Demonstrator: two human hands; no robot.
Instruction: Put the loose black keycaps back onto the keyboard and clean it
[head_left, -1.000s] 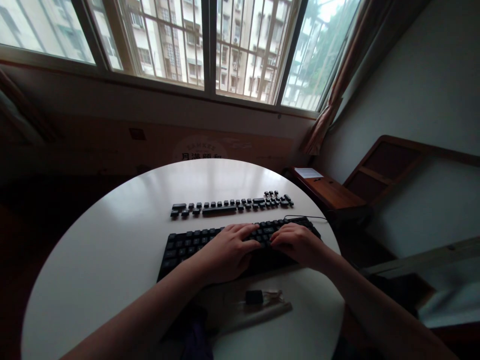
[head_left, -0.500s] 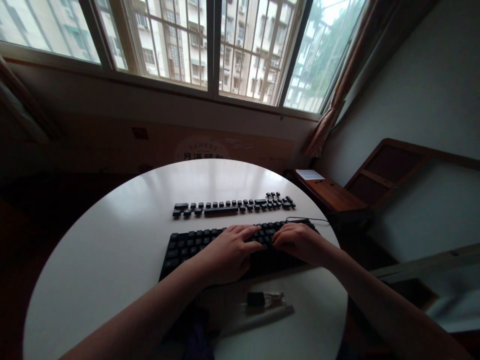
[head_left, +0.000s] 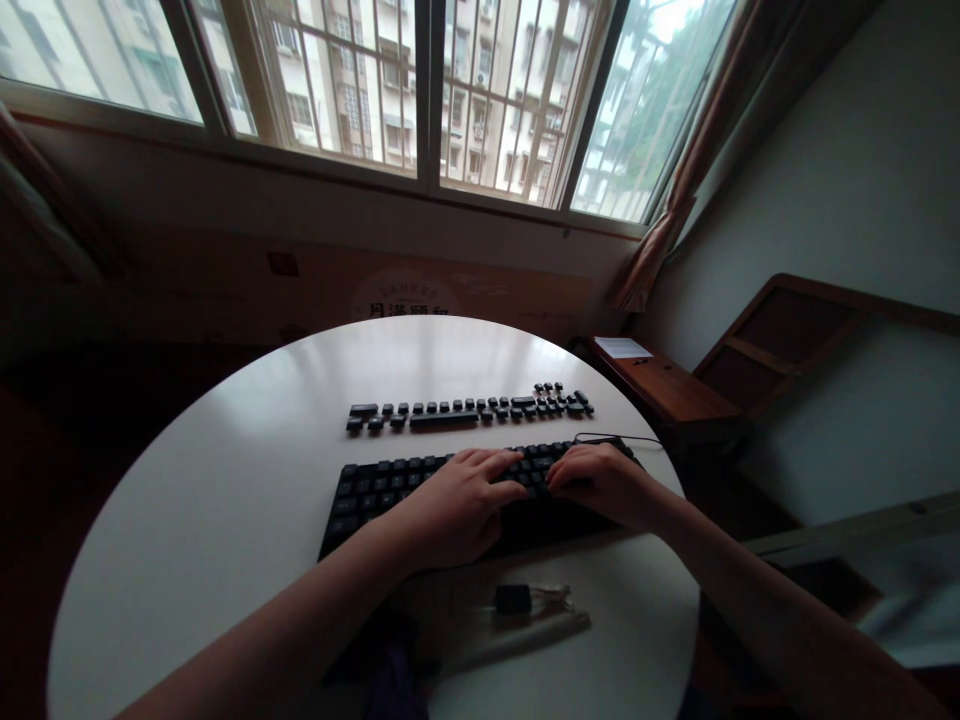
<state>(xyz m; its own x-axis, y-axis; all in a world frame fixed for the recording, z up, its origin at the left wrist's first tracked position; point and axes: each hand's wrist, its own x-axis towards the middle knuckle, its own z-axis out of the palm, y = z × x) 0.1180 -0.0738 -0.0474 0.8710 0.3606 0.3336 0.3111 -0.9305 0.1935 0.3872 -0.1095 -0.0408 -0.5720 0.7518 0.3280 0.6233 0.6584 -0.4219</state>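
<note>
A black keyboard (head_left: 367, 500) lies on the white round table. Its upper rows carry keycaps, while the near part by the hands looks dark and bare. My left hand (head_left: 461, 500) rests over the middle of the keyboard, index finger and thumb stretched forward and apart. Just to its right, my right hand (head_left: 596, 480) has its fingers bent and pressed together, tips down among the keys; whatever they hold is hidden. Beyond the keyboard, loose black keycaps (head_left: 442, 407) stand in rows, with a long spacebar keycap (head_left: 442, 420) among them.
Nearer me on the table (head_left: 187, 480) lies a small tool with a black block (head_left: 513, 599) and wire loops. A cable (head_left: 622, 437) leaves the keyboard at the back right. Further right stands a wooden bench (head_left: 675, 385) with paper (head_left: 622, 347) on it.
Both hands keep nearly the same place on the keyboard. The whole view has shifted very slightly; the keycap rows look unchanged.
</note>
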